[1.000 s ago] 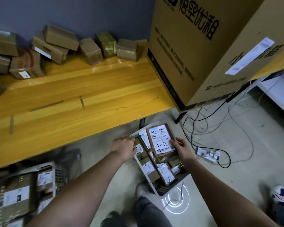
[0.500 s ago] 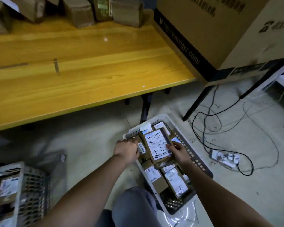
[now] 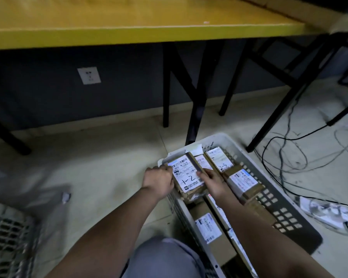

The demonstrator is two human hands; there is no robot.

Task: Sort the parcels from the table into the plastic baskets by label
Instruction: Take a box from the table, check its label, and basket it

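Both hands held one labelled parcel inside the white basket on the floor.

Nearest, a grey-clad knee [image 3: 165,257] sat low in view, just left of the basket [image 3: 225,138]; the left hand [image 3: 159,182] curled round the left edge of the parcel [image 3: 186,177], and the right hand [image 3: 213,182] gripped its right edge, thumb on the label marked 1-2; the parcel lay at the basket's far left corner, on top of other parcels; another parcel [image 3: 220,159] marked 2-3 lay just beside it toward the far rim; bare floor [image 3: 100,163] stretched left to a second basket [image 3: 8,237], blurred at the frame edge; cables [image 3: 289,155] trailed right of the basket; beyond, black table legs [image 3: 166,87] stood under the yellow table [image 3: 129,37] edge.
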